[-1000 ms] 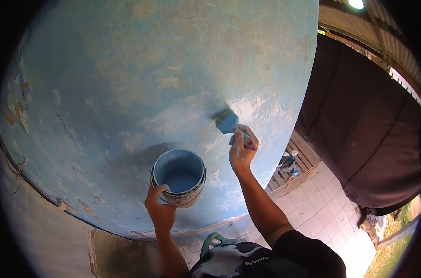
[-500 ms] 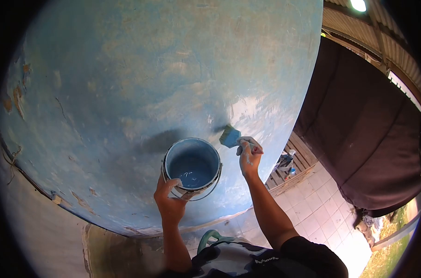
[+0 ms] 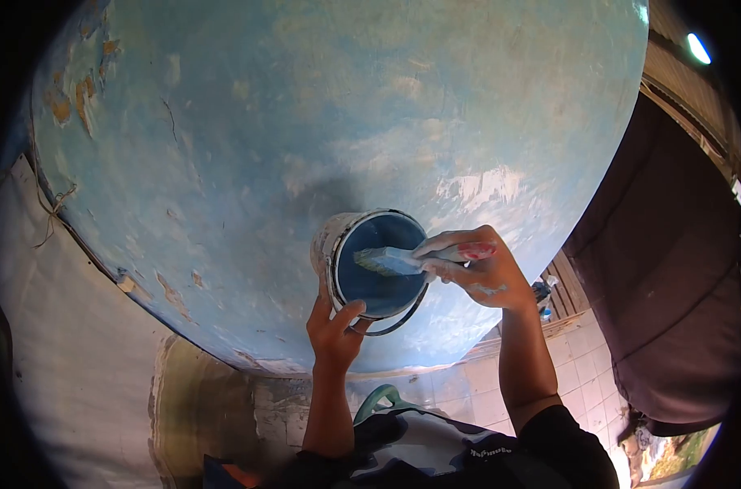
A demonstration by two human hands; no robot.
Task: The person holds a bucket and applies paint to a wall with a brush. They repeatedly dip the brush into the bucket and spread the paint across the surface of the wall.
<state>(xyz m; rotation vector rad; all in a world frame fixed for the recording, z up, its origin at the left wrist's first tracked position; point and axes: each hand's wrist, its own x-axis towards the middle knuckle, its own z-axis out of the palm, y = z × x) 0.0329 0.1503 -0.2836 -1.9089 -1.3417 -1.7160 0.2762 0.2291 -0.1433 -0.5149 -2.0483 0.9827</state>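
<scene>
Pinches brush [image 3: 396, 261] over bucket [image 3: 325, 243] with right hand [image 3: 486, 269]; grips bucket from 7 o'clock, left hand [image 3: 336, 332] half-curled. Faces patchy blue wall [image 3: 264, 122], dark cloth [image 3: 664, 244] at 3 o'clock.

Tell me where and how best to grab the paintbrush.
I'd pinch the paintbrush by its handle, coming from the right, as the right hand does. The handle sticks out past the rim of the bucket on that side, while the bristles point left, over the bucket's mouth.
</scene>
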